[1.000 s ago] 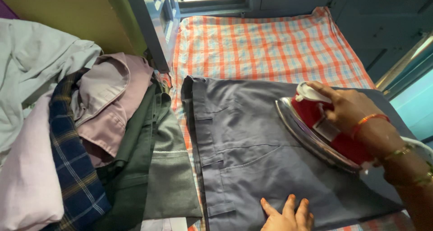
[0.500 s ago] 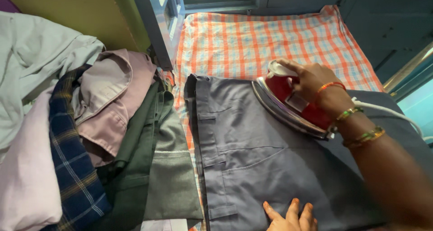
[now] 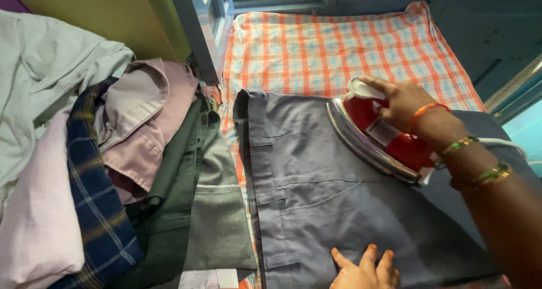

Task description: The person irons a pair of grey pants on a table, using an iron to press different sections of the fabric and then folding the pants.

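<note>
Your right hand [image 3: 407, 101] is closed around the handle of the red electric iron with a shiny metal soleplate [image 3: 377, 135], its grip wrapped over the top. The iron sits flat on the grey trousers [image 3: 316, 193], near their upper right part, close to the waistband end. Your left hand [image 3: 364, 269] lies open and flat on the trousers at the lower edge of the view, fingers spread, holding nothing, well apart from the iron. The trousers lie spread over an orange and blue checked cloth [image 3: 316, 46] that covers the table. To the left sits a heap of clothes: a dark green garment [image 3: 195, 210] just beside the trousers, a pale pink shirt [image 3: 141, 119], and a navy plaid cloth [image 3: 96, 210].
</note>
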